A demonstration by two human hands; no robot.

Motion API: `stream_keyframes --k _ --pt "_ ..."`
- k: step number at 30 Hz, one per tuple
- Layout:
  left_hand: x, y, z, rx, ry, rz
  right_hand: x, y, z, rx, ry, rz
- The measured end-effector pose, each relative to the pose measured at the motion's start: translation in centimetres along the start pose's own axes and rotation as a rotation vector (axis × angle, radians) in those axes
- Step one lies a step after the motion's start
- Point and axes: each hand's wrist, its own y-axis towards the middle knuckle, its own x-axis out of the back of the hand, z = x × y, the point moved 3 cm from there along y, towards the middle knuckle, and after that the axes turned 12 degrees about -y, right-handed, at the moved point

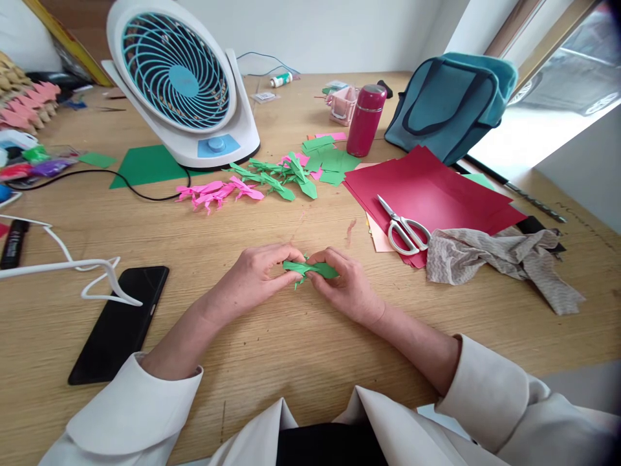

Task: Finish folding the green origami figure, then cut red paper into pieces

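Observation:
Between my two hands is a green folded paper figure (324, 269), held just above the table in the middle of the view. My left hand (264, 268) pinches its left part between thumb and fingers. On the other side my right hand (347, 283) grips the wider right part, thumb below and fingers above. Thin pointed bits stick out between the fingertips, and the fingers hide some of the figure. Beyond my hands lie similar pink folded figures (218, 193) and a pile of green folded figures (281, 178).
A white and blue fan (182, 84) stands at the back left. Silver scissors (402, 226) rest on red paper sheets (431, 188) at right, beside a crumpled cloth (485, 255). A red flask (366, 120) and blue bag (446, 107) stand behind. A black phone (119, 323) lies left.

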Motion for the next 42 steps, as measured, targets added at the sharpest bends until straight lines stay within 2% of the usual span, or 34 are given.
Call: stream_keyframes --k 7,15,20,26,34,42 --pt "0.1 0.0 -0.2 -0.020 0.020 -0.019 0.0 0.0 0.0 -0.008 0.042 0.003" --pt "-0.6 0.0 -0.2 -0.118 0.081 -0.049 -0.2 0.0 -0.2 -0.053 0.070 0.000" --pt "-0.7 0.1 -0.5 -0.082 0.040 -0.087 -0.2 0.2 -0.3 -0.114 0.093 -0.009" --pt "-0.4 0.0 -0.5 -0.056 -0.039 -0.074 -0.1 0.3 -0.4 -0.184 0.175 0.010" --pt "-0.7 0.0 -0.4 -0.102 -0.035 -0.146 -0.4 0.3 -0.7 -0.244 0.319 0.013" --pt "-0.8 0.0 -0.7 -0.153 -0.034 -0.197 -0.5 0.3 -0.8 -0.233 0.519 0.015"
